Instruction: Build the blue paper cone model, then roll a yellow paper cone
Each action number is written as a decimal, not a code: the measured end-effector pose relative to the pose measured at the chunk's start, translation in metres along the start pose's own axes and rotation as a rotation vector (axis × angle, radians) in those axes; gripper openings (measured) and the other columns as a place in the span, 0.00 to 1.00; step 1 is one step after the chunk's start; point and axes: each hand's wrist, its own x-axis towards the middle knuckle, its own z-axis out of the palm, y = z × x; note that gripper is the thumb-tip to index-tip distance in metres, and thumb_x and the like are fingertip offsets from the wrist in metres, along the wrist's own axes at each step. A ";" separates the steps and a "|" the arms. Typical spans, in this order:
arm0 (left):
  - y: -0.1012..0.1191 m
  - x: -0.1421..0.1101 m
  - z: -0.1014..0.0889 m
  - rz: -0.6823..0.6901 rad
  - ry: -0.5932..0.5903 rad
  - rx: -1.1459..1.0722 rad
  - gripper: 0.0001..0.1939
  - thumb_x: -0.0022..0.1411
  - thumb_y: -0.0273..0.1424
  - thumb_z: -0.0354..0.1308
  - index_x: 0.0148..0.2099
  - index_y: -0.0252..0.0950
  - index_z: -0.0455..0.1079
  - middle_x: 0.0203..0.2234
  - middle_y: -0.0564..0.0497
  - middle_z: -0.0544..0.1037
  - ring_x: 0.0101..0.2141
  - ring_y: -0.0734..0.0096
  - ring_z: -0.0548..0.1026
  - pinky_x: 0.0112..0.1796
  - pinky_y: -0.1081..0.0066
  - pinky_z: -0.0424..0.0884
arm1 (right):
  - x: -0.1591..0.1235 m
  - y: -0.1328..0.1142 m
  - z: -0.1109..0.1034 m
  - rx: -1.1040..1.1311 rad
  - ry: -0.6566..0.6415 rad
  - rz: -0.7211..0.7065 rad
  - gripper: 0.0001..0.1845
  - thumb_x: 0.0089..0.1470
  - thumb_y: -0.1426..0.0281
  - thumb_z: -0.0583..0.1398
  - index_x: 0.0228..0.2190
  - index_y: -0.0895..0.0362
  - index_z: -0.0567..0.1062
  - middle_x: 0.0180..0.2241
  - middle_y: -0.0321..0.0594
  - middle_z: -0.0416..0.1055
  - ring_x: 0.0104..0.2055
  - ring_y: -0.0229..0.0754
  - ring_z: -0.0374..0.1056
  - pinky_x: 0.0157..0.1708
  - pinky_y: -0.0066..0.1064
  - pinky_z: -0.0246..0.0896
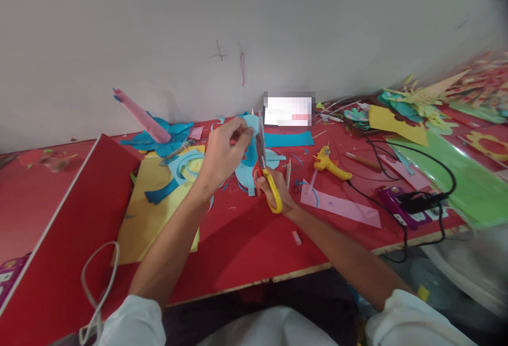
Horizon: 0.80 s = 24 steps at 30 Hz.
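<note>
Head view: the left hand's (226, 147) fingers are closed in a pinch on a small piece of light-blue paper (252, 120), thin and smooth, held up above the middle of the bench (246, 261). The right hand's (280, 190) fingers are wrapped around the scissors (273, 192), which have a looped yellow-and-orange handle and slim metal blades pointing upward, right beside the paper; whether the blades bite into it is hard to tell. Beneath lie flat, rounded pale-blue cutouts (244, 176) and thin curled blue trimmings. Behind the scissors, a flat blue strip (289, 139) lies before a bright screen (288, 111), its picture blurred. To the right rest a yellow plastic glue gun (328, 164), a long pink paper strip (351, 211) and a glossy green sheet (472, 182). To the left, matte yellow sheets (138, 224) lie near a slanting pink tube (143, 118) that rises from a petal-shaped blue base (180, 133). The bench top is smooth red, with a rough, pale front edge.
</note>
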 end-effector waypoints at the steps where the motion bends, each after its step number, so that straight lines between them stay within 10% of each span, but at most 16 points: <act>1: 0.001 0.000 0.000 0.000 -0.007 0.012 0.13 0.69 0.29 0.56 0.30 0.37 0.63 0.21 0.57 0.69 0.20 0.80 0.69 0.24 0.75 0.66 | 0.000 0.000 0.000 0.001 0.008 0.001 0.35 0.58 0.33 0.54 0.30 0.54 0.68 0.24 0.34 0.64 0.25 0.37 0.61 0.28 0.31 0.57; 24: 0.000 0.005 -0.015 -0.028 -0.144 0.070 0.14 0.68 0.35 0.58 0.29 0.37 0.65 0.22 0.54 0.72 0.24 0.77 0.69 0.26 0.74 0.66 | 0.001 -0.009 0.000 -0.068 0.005 0.013 0.35 0.59 0.34 0.52 0.28 0.53 0.66 0.21 0.33 0.63 0.24 0.38 0.60 0.28 0.32 0.54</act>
